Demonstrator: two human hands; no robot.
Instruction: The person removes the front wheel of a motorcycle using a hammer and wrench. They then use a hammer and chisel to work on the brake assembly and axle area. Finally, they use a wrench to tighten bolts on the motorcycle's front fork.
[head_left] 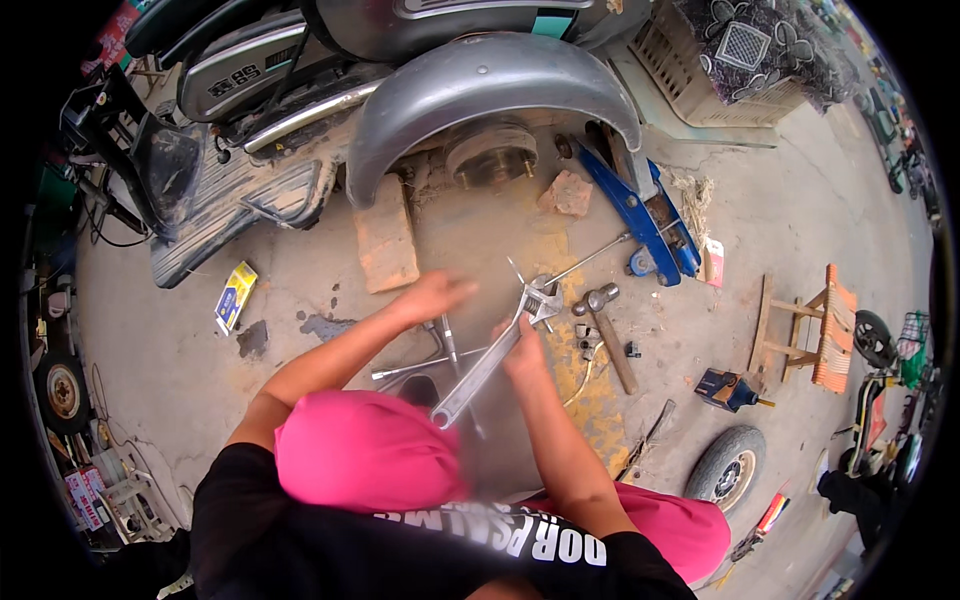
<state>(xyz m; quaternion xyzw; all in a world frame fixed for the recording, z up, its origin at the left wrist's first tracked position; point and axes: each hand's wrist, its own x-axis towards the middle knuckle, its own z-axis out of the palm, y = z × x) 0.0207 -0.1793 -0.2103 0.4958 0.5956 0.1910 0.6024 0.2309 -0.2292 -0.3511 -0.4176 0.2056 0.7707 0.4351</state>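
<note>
My right hand (524, 352) is closed round an adjustable wrench (478, 378), close to its jaw end. The wrench lies aslant, its handle end pointing down toward my pink-clad left knee. To the left, my left hand (440, 297) is in the air with fingers stretched to the right, blurred at the tips, and no thing shows in it. Below that hand are a thin metal tool (449, 338) and a cross-shaped wheel wrench (400, 369), partly hidden by my knee. Ahead, under a grey fender (480, 75), a wheel hub (490, 155) with studs is bare of its wheel.
A blue floor jack (630, 205) stands under the vehicle's right side, beside a brick piece (567, 193). Another brick (386, 240) lies left. A hammer (610, 335), a small wheel (727, 467), a wooden stool (830, 330) and a yellow box (235, 297) are on the floor.
</note>
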